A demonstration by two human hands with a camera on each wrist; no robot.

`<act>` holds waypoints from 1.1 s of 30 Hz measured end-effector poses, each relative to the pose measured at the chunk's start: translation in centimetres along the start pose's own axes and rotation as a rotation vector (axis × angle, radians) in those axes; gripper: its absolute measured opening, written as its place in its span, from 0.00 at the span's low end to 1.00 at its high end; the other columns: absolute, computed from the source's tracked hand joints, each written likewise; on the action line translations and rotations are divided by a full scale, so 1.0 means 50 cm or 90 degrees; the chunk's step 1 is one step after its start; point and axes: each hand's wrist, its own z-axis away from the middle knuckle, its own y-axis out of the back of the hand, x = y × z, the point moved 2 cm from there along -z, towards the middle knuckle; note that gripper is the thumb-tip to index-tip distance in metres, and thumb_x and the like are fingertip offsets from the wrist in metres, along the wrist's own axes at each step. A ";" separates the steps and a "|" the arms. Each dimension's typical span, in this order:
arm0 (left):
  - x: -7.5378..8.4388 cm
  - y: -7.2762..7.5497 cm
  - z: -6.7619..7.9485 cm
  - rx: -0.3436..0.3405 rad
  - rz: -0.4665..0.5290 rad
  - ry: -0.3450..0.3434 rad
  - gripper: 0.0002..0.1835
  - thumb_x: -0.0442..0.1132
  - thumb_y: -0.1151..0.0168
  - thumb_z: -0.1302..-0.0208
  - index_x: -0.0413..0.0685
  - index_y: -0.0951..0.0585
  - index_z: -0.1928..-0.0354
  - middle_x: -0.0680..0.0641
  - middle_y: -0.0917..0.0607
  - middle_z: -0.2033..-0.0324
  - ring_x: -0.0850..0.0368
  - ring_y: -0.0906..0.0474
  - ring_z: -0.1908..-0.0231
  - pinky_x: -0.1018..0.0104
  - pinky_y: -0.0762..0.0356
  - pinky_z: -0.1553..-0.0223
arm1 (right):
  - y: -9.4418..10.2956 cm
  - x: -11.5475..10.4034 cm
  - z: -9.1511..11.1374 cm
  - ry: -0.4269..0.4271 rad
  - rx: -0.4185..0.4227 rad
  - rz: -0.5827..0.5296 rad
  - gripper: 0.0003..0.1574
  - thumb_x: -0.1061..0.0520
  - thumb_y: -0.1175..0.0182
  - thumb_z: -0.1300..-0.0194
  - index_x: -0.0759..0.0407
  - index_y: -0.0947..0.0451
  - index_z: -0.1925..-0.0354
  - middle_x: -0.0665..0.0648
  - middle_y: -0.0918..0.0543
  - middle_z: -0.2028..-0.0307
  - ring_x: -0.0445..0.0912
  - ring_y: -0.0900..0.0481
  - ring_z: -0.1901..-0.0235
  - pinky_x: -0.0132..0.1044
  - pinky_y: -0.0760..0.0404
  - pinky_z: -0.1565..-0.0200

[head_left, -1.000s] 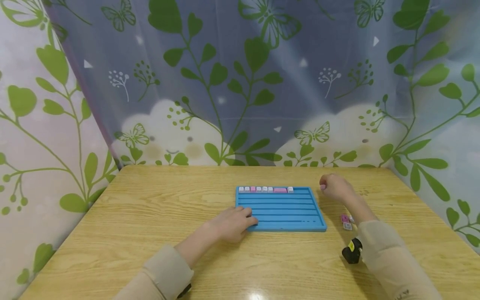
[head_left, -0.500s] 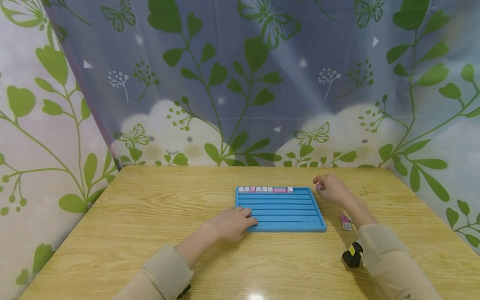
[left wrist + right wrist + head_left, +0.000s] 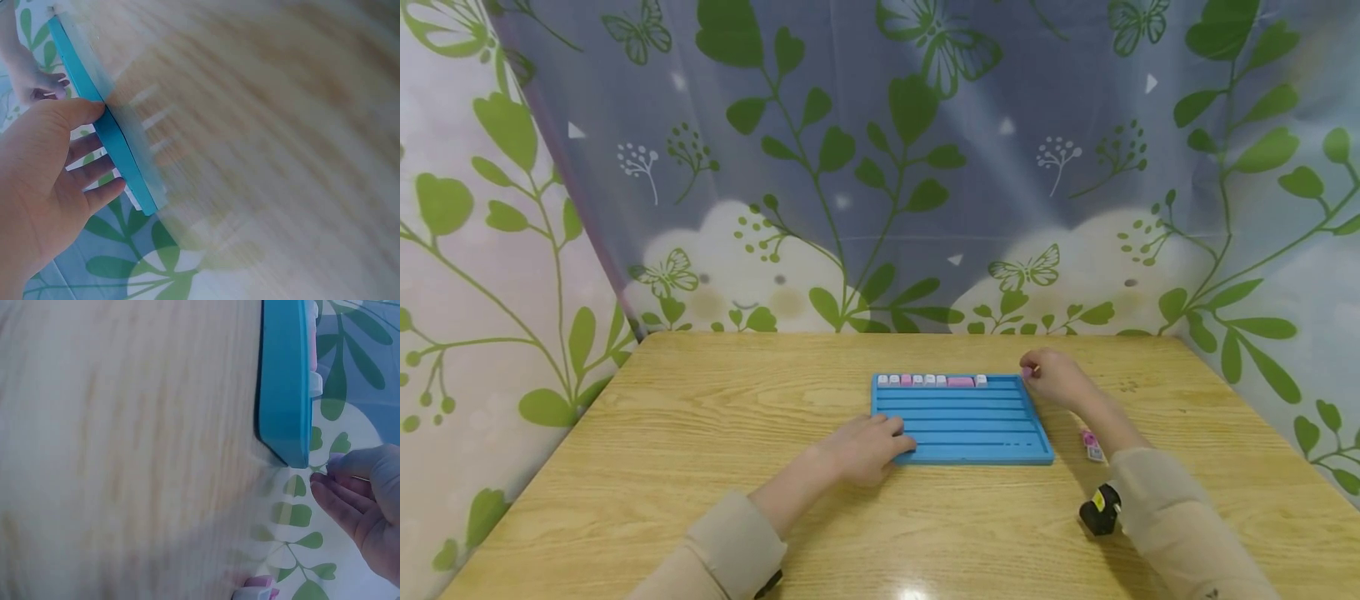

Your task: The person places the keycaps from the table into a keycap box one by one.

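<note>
Two-handed: pinching pink keycap (image 3: 1027,372) with right hand (image 3: 1058,380) by far right of blue tray (image 3: 970,413); resting loose-fingered left hand (image 3: 865,447) on near left.

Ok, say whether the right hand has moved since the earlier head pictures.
Yes: in the head view, the right hand has moved leftward, closer to the far right corner of the blue tray.

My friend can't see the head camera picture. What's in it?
A left hand holds the near left corner of a blue tray on a wooden table; the right hand pinches a pink piece by the tray's far right corner. White and pink keycaps sit along the tray's back.
</note>
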 end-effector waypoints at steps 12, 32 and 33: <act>0.003 0.003 0.002 0.003 0.013 0.000 0.17 0.41 0.45 0.34 0.55 0.25 0.44 0.52 0.28 0.62 0.60 0.35 0.65 0.69 0.31 0.61 | -0.011 -0.016 -0.008 0.027 0.002 0.012 0.12 0.71 0.45 0.42 0.74 0.22 0.59 0.68 0.20 0.63 0.59 0.23 0.61 0.50 0.23 0.60; 0.002 0.000 0.002 -0.004 0.008 0.012 0.18 0.41 0.45 0.34 0.56 0.25 0.43 0.52 0.27 0.58 0.59 0.32 0.61 0.67 0.30 0.56 | -0.019 -0.034 -0.027 0.029 -0.025 0.033 0.06 0.64 0.39 0.42 0.68 0.22 0.65 0.60 0.20 0.68 0.52 0.24 0.67 0.47 0.24 0.62; 0.002 0.000 0.001 -0.002 0.009 0.011 0.17 0.41 0.45 0.34 0.56 0.25 0.43 0.52 0.27 0.58 0.59 0.32 0.61 0.67 0.30 0.56 | -0.019 -0.034 -0.028 0.033 -0.026 0.035 0.06 0.65 0.40 0.42 0.68 0.22 0.65 0.60 0.20 0.68 0.52 0.24 0.67 0.48 0.24 0.62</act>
